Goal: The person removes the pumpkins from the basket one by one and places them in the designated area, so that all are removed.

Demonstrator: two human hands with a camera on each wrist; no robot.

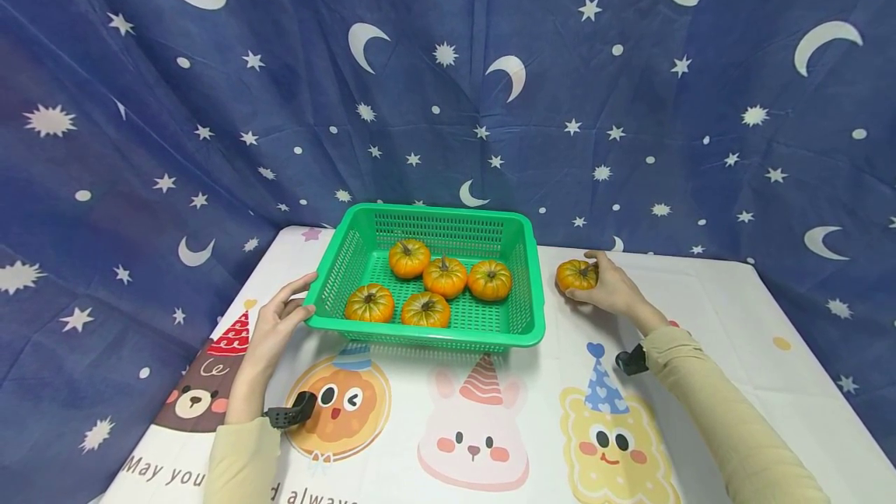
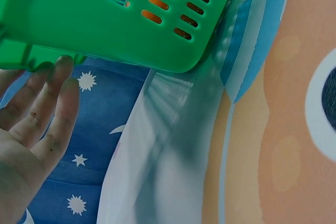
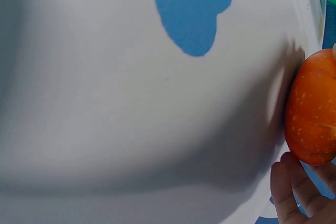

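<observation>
A green plastic basket (image 1: 427,339) with slotted walls holds several small orange pumpkins (image 1: 444,277). My left hand (image 1: 276,327) grips the basket's left rim; in the left wrist view its fingertips (image 2: 64,66) touch the rim from the outer side. To the right of the basket, on the table, is another small pumpkin (image 1: 575,274). My right hand (image 1: 612,286) holds this pumpkin from its right side, thumb at the near side and fingers at the far side. The right wrist view catches the pumpkin (image 3: 312,108) at its right edge, partly cut off, with fingers (image 3: 302,187) against it.
A white cloth with cartoon prints covers the table (image 1: 553,442). Behind and to the left hangs a dark blue curtain (image 1: 434,154) with moons and stars, close to the basket's back edge. Each wrist wears a black camera mount (image 1: 292,411).
</observation>
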